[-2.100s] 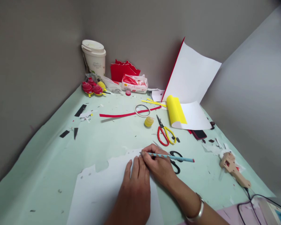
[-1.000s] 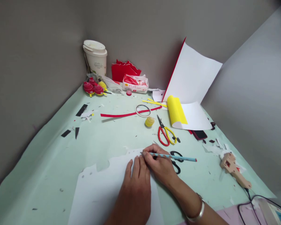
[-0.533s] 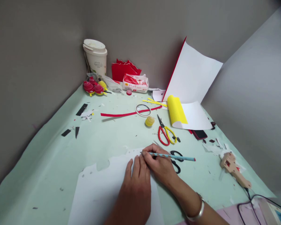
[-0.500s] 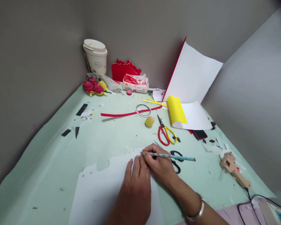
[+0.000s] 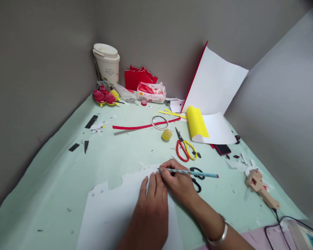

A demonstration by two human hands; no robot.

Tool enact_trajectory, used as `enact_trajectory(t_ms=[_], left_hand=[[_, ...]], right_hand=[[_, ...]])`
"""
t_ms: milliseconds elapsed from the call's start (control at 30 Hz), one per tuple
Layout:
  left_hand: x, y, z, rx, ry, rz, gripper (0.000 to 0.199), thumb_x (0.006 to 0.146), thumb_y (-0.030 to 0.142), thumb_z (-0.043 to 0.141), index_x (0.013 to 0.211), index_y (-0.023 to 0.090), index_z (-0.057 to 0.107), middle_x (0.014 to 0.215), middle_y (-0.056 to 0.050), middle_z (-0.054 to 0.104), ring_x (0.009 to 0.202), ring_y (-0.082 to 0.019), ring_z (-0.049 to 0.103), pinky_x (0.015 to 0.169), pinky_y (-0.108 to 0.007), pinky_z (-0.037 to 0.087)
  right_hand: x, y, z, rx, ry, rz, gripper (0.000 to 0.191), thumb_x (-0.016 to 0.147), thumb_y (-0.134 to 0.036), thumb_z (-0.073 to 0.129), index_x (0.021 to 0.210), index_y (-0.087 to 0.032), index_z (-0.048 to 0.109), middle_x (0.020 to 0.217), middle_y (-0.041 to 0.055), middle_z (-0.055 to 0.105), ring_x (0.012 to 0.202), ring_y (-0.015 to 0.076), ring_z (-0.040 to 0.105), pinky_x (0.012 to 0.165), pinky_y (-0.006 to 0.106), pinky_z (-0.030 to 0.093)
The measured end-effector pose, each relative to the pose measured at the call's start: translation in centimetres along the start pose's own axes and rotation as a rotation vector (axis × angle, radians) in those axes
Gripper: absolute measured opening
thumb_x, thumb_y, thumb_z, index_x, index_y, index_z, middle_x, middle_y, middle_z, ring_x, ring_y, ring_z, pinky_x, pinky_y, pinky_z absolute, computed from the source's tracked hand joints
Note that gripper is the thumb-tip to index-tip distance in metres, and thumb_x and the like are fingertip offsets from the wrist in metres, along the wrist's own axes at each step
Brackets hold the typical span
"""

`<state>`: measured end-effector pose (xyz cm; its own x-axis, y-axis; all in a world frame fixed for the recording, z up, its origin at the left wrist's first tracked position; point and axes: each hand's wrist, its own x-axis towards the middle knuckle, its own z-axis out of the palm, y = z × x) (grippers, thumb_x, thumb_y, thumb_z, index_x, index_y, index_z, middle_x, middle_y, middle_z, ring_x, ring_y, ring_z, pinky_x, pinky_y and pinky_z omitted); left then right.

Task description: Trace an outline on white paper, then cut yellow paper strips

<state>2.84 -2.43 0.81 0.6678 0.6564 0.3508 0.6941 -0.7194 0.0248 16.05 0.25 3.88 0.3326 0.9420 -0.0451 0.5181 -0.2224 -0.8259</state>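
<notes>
A white sheet of paper (image 5: 106,215) with a ragged, cut upper edge lies at the near side of the table. My left hand (image 5: 152,208) rests flat on it, fingers extended and holding nothing. Beside its fingertips, my right hand (image 5: 178,182) pinches a light blue pencil (image 5: 198,173), whose tip is at the paper's upper edge. Black-handled scissors (image 5: 198,173) lie partly under the right hand. Farther back are scissors with red and yellow handles (image 5: 182,147) and a small yellow coil (image 5: 167,134).
A white tape ring (image 5: 152,122) overlaps a red strip (image 5: 131,128). Yellow corrugated paper (image 5: 197,123), white sheets and a phone (image 5: 222,149) lie right. A glue gun (image 5: 262,189) with a cable is far right. A lidded cup (image 5: 106,66) and tissue pack (image 5: 151,93) stand behind.
The pencil and my right fingers have shifted very slightly to the right. My left hand stays in place on the paper.
</notes>
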Motion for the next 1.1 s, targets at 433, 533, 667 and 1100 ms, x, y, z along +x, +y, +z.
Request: enact_trajectory(t_ms=[433,533,667,1100], left_hand=[[0.08,0.04,-0.16,0.017,-0.007,-0.004,0.056,0.076,0.02,0.048,0.127,0.0,0.056,0.133,-0.022,0.058,0.125,-0.034,0.051,0.109,-0.049,0.033],[0.15,0.06,-0.19,0.015,0.008,-0.011,0.055,0.076,0.018,0.048,0.127,0.0,0.057,0.132,-0.022,0.059,0.124,-0.034,0.052,0.109,-0.049,0.034],[0.26,0.04,-0.13,0.018,0.007,-0.01,0.056,0.077,0.02,0.048,0.128,-0.001,0.056,0.133,-0.023,0.058,0.125,-0.035,0.051,0.109,-0.05,0.033],[0.04,-0.09,-0.29,0.034,0.0,-0.004,0.056,0.076,0.019,0.048,0.128,0.0,0.057,0.134,-0.022,0.058,0.126,-0.033,0.05,0.111,-0.049,0.032]], right_hand=[[0.12,-0.08,0.02,0.011,0.01,0.002,0.009,0.08,-0.025,0.057,0.075,-0.022,0.063,0.065,-0.0023,0.063,0.062,0.015,0.058,0.06,0.025,0.045],[0.16,-0.13,-0.01,0.009,0.014,0.006,0.009,0.08,-0.024,0.057,0.074,-0.022,0.063,0.065,-0.0024,0.063,0.062,0.015,0.058,0.06,0.025,0.045],[0.13,-0.15,-0.06,0.003,0.008,0.002,0.01,0.081,-0.025,0.056,0.074,-0.022,0.063,0.065,-0.0029,0.063,0.063,0.0146,0.057,0.061,0.025,0.045],[0.01,-0.37,-0.25,0.081,0.03,0.04,0.01,0.08,-0.027,0.058,0.075,-0.021,0.063,0.065,-0.0023,0.063,0.062,0.0147,0.056,0.061,0.025,0.045]])
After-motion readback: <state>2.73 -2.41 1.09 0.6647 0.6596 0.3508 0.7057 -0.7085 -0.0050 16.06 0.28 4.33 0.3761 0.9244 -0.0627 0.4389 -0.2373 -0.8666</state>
